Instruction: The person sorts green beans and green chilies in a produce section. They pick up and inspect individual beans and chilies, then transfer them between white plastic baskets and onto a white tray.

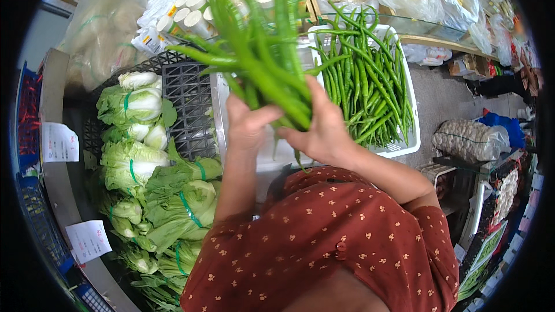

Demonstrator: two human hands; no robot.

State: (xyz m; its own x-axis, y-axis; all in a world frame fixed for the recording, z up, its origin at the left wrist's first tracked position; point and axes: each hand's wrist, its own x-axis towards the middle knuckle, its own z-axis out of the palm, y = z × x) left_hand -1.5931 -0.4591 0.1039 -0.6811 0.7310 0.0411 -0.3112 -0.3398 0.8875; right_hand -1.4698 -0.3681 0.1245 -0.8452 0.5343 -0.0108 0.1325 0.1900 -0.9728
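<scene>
Both of my hands grip one large bunch of long green chili peppers (264,69), raised in front of my chest and partly blurred. My left hand (249,123) clasps its lower left side, while my right hand (325,125) wraps the lower right. Below the bunch lies a pale tray (277,160), mostly covered by my hands and the peppers. To the right, a white plastic basket (414,138) holds many more long green peppers (364,82), lying roughly lengthwise with a few across the top.
Napa cabbages (143,106) and leafy greens (186,208) bound with green tape lie left, beside a black plastic crate (188,108). Rolls of bags (195,13) sit behind. Price cards (89,242) stand along the left ledge. At right are a bulging bag (468,138) and a person's leg (498,84).
</scene>
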